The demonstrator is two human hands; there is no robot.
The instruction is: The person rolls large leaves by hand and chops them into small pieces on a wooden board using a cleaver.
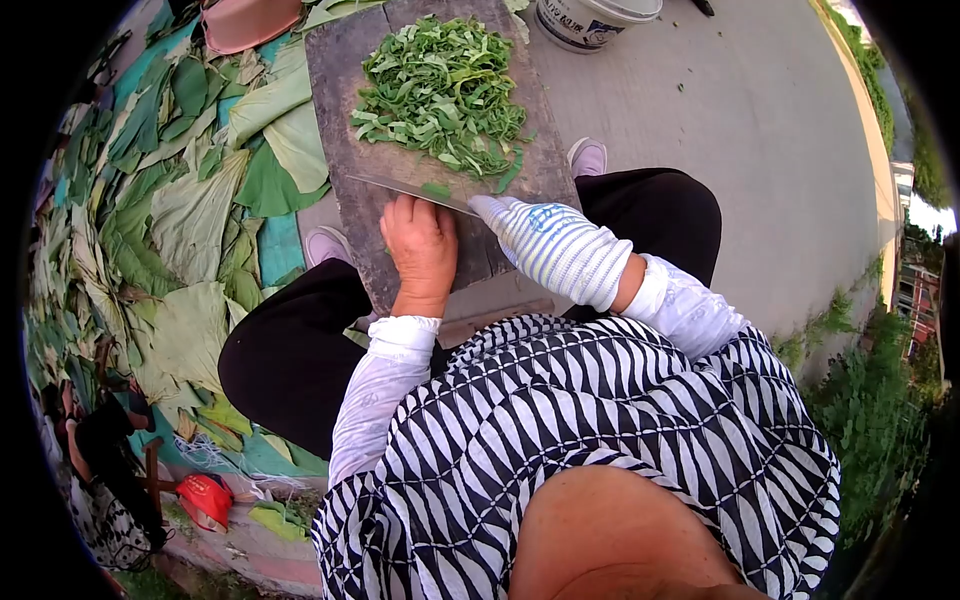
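A dark wooden board (pixel 345 120) lies between my knees, with a heap of shredded green leaves (pixel 440 90) on its far part. My right hand (pixel 560 245), in a white and blue striped glove, is closed round the handle end of a knife (pixel 410 190). The blade points left across the board, just beyond my left fingertips. My bare left hand (pixel 420 245) rests on the board with its fingers bent and pressed together; what lies under them, if anything, is hidden. A small green piece (pixel 436 189) lies by the blade.
Large green leaves (pixel 200 220) cover a teal sheet on the left. A pink basin (pixel 250 22) stands at the upper left, a white bucket (pixel 590 25) beyond the board's right corner. At the lower left are a person (pixel 110 460) and a red item (pixel 205 500).
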